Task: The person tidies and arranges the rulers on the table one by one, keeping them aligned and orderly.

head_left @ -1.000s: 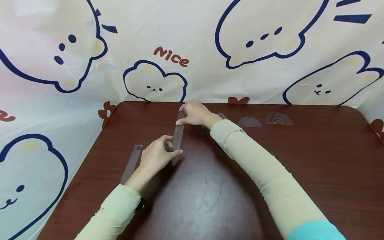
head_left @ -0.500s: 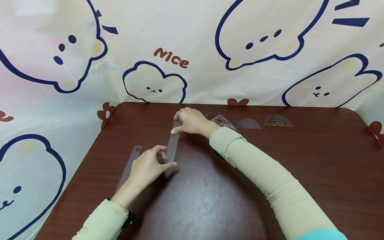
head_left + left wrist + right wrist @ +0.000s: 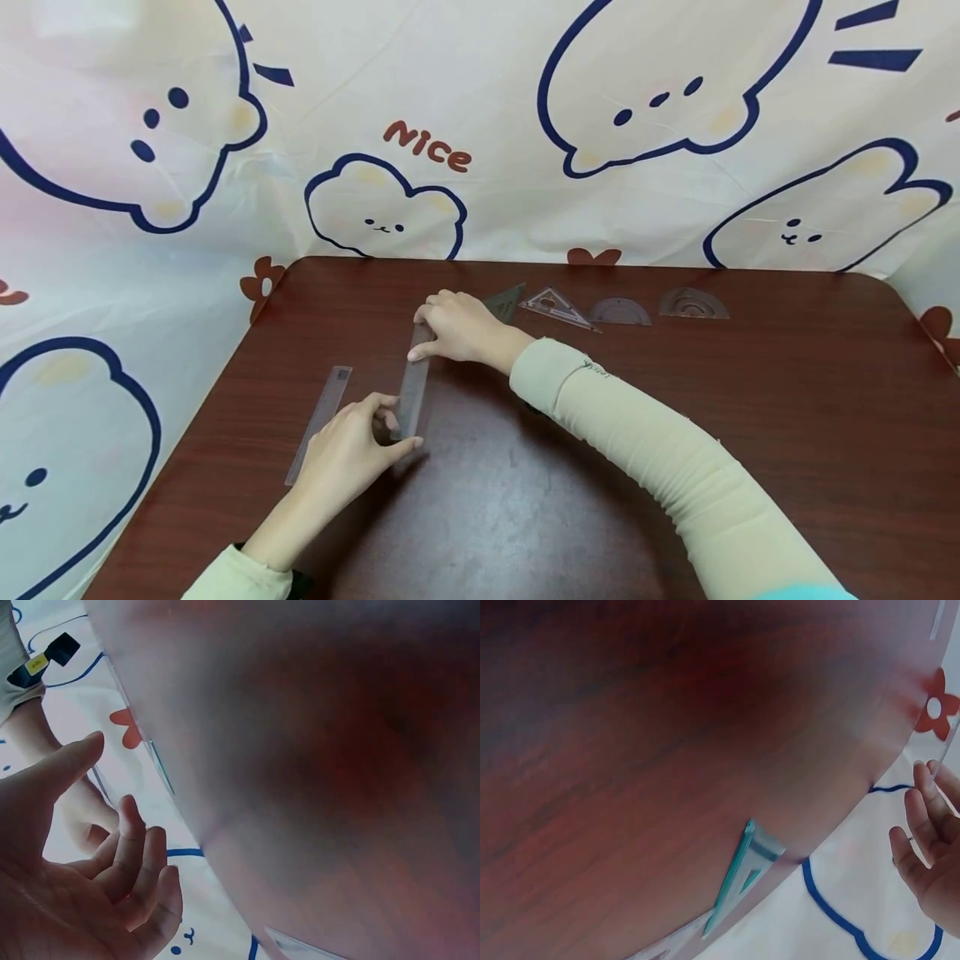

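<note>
A clear straight ruler (image 3: 412, 392) slants over the table, held between both hands. My right hand (image 3: 461, 329) pinches its far end between thumb and fingers. At its near end my left hand (image 3: 345, 450) has thumb and curled fingers around the ruler. The left wrist view shows the left hand (image 3: 82, 877) with the ruler's thin edge between thumb and fingers. In the right wrist view, the right hand (image 3: 934, 847) holds the ruler, seen nearly edge-on. A second clear ruler (image 3: 318, 425) lies flat to the left, its lower end close to the left wrist.
Along the back of the dark brown table (image 3: 675, 433) lie a green set square (image 3: 506, 302), partly behind the right hand, a clear set square (image 3: 558, 308) and two protractors (image 3: 621, 312). A printed cloth (image 3: 510, 183) hangs behind the table.
Both hands have brought the held ruler toward me and slightly left, alongside the flat ruler. The set squares behind the right hand have come into view.
</note>
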### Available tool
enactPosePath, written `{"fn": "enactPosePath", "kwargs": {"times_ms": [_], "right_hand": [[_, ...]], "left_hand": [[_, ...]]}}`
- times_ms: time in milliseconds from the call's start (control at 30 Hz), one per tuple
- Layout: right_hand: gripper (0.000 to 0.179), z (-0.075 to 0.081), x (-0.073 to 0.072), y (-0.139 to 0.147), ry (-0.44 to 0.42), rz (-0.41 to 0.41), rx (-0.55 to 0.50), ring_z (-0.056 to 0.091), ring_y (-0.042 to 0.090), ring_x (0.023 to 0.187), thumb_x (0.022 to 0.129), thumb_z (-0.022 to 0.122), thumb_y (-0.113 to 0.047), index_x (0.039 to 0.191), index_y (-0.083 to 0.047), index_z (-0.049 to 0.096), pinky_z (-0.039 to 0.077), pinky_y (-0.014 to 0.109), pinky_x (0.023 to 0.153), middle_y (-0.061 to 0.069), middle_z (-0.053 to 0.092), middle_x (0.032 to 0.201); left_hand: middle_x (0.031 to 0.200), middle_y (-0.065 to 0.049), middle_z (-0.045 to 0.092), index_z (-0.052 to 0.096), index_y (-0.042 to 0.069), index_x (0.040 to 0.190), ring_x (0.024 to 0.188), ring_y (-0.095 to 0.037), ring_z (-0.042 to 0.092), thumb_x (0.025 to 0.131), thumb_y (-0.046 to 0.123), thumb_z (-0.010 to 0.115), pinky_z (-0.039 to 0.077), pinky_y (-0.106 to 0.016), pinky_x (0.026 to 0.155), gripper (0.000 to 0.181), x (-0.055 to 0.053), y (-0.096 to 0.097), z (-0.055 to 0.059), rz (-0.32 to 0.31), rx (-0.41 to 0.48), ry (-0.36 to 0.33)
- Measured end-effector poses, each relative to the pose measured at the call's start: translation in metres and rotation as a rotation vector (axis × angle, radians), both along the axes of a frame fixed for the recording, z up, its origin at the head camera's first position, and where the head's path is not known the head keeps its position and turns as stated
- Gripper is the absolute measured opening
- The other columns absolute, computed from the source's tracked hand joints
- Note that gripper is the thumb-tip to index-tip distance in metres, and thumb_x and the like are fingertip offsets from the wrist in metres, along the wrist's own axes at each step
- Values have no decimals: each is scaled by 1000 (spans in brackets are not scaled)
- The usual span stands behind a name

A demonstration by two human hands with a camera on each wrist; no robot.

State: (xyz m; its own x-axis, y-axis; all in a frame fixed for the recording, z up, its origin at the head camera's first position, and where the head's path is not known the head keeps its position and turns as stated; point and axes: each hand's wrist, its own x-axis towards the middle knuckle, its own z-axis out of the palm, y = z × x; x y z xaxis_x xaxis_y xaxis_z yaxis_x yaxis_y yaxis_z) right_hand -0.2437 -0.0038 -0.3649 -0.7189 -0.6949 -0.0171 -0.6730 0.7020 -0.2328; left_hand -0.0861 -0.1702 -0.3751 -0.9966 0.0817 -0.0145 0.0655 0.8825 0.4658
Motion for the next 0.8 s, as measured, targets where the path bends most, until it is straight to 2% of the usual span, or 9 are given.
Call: {"fn": "enactPosePath", "kwargs": {"times_ms": [200,400,633,800], "right_hand": [[63,-6,12,-9,31,6,9,55,18,105,89,64,-59,130,-12,63,45,31,90,1,63,115],[64,-15,23,-18,11,-3,16,55,19,106,91,61,-59,132,-10,62,45,31,91,3,61,117],[65,-20,32,-28,-31,-1,28,54,20,113,93,60,-57,136,-8,58,44,31,96,5,59,123],[66,-21,36,-36,-28,16,60,54,19,113,93,58,-57,139,-9,56,44,29,96,4,58,124]], "left_hand": [[84,11,59,66,9,119,72,-10,52,76,37,86,42,-33,59,55,10,-11,-7,-8,-3,7],[85,13,60,67,13,117,82,-8,58,75,47,85,47,-39,68,57,16,-22,-7,-17,-38,-25],[82,16,58,67,14,112,77,-4,56,72,49,86,46,-37,68,57,19,-33,-7,-20,-70,-56],[82,14,58,67,14,111,74,-5,54,70,49,87,45,-36,65,58,21,-40,-10,-10,-83,-87]]}}
